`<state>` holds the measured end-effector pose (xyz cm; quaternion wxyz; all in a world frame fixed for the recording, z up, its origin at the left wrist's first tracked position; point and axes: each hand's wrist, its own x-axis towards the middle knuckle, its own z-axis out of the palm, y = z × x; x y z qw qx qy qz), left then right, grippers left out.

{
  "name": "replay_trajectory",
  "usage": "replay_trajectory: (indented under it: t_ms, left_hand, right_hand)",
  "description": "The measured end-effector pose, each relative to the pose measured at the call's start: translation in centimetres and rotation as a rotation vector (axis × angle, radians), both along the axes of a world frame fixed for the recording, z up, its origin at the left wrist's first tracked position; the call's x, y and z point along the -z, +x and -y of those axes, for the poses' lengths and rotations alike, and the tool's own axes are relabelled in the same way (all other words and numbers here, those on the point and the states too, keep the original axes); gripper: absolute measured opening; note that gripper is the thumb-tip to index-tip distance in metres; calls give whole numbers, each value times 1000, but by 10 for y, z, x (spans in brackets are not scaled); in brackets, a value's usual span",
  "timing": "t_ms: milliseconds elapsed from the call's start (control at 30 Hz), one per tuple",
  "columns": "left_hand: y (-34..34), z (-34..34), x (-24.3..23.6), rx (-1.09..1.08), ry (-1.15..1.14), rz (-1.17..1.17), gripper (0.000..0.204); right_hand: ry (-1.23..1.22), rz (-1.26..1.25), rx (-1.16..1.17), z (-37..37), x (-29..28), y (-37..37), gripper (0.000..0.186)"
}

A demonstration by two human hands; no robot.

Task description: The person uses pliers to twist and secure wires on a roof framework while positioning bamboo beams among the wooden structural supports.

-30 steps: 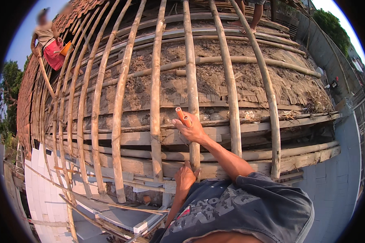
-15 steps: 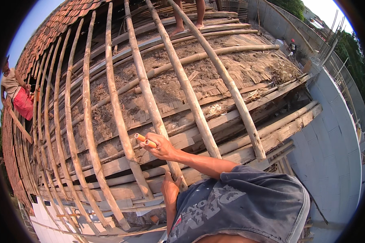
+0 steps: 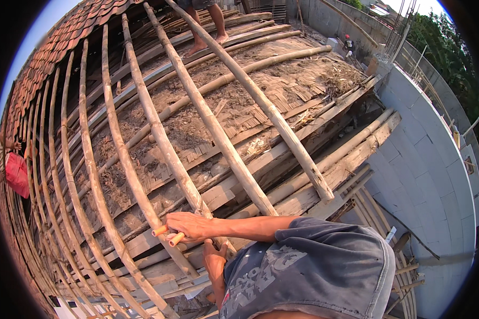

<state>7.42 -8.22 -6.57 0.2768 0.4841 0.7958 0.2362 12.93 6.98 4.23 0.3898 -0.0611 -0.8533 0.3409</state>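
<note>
My right hand point(image 3: 190, 226) is closed round orange-handled pincers point(image 3: 176, 239). Both handles stick out to the left of the fist, while the tool's head is hidden by the hand. The fist lies over the lower part of a bamboo pole point(image 3: 167, 154), one of several round poles sloping down toward me. Just below, my left hand point(image 3: 215, 260) is closed at the lower end of that same pole, partly hidden by the right forearm.
Old woven matting point(image 3: 255, 117) and debris lie under the poles. A person's bare feet point(image 3: 221, 38) stand on the far beams. Another person in red shorts point(image 3: 17, 175) is at the far left, by the roof tiles point(image 3: 53, 58). A pale block wall point(image 3: 426, 159) rises on the right.
My right hand has moved down and a little left with the pincers, from above the pole to its lower end. The view has shifted to the right.
</note>
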Motion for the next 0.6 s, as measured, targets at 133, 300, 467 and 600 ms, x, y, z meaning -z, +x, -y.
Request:
replay_trajectory:
  t_ms: [133, 300, 467, 600]
  left_hand:
    - [11, -2, -38, -17, -131, -34, 54]
    - [7, -1, -36, -8, -148, -64, 58]
    - [8, 0, -38, -10, -155, -19, 60]
    - [8, 1, -34, -24, -147, -36, 60]
  right_hand:
    - [-276, -115, 68, -4, -14, -7, 47]
    - [-178, 58, 4, -11, -17, -15, 45]
    - [-258, 211, -57, -6, -21, -15, 51]
    - [-269, 244, -67, -7, -20, -22, 57]
